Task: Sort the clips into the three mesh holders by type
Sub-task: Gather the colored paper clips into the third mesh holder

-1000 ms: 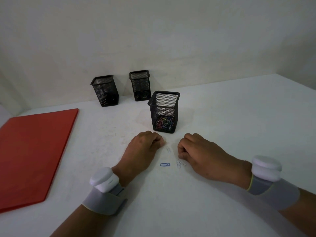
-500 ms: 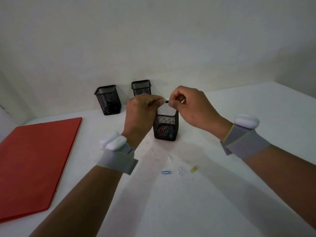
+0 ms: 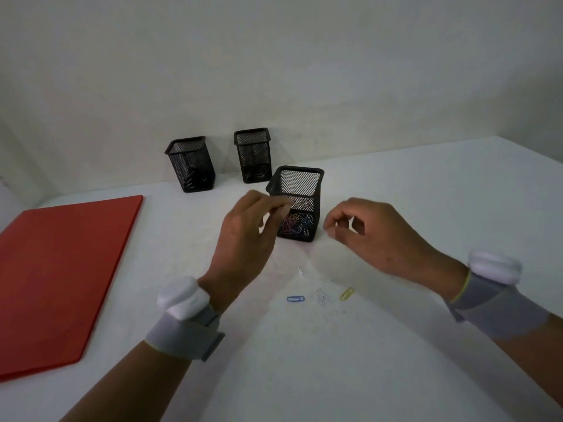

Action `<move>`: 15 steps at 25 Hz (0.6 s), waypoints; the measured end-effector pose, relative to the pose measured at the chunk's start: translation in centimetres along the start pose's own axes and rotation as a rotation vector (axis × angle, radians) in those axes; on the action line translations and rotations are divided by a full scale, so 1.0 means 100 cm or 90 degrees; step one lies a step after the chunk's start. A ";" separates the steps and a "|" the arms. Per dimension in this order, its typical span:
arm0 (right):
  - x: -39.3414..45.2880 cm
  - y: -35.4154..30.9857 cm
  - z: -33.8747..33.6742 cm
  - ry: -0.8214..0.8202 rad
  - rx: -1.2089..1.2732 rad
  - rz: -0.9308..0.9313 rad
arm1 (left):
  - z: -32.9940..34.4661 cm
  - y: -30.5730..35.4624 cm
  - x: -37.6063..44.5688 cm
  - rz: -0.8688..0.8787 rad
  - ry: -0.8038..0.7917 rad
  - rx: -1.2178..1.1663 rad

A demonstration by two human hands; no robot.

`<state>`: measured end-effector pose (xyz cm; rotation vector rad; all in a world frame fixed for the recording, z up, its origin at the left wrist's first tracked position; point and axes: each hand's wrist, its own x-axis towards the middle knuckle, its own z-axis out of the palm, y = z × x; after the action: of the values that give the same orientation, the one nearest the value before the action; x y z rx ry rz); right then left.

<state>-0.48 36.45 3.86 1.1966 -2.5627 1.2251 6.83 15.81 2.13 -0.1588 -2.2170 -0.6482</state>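
Note:
Three black mesh holders stand on the white table. The nearest holder [image 3: 301, 182] has several coloured paper clips in its bottom. Two more stand by the wall, the back left holder [image 3: 191, 166] and the back middle holder [image 3: 254, 156], both with dark contents. My left hand [image 3: 248, 236] hovers at the nearest holder's left side, thumb and forefinger pinched, no clip visible in them. My right hand [image 3: 370, 236] hovers right of that holder, fingers curled together, nothing seen in it. Below the hands lie a blue clip [image 3: 295, 299], a yellow clip [image 3: 347, 293] and pale clips [image 3: 323, 295].
A red folder [image 3: 61, 275] lies flat on the table at the left. The wall runs close behind the two back holders. The table's right edge [image 3: 533, 153] slants away at the far right. Both wrists wear grey bands with white pods.
Both hands rose from the clips on the table to the nearest holder's rim with pinched fingers. They have now come down and apart, one on each side of that holder.

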 end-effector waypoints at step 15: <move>-0.043 0.015 0.027 -0.123 -0.094 0.022 | 0.007 -0.009 -0.038 -0.054 -0.354 -0.055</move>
<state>2.15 37.85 -0.49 1.3028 -2.7633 0.9488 8.65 15.75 -1.43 -0.3216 -2.7399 -0.8223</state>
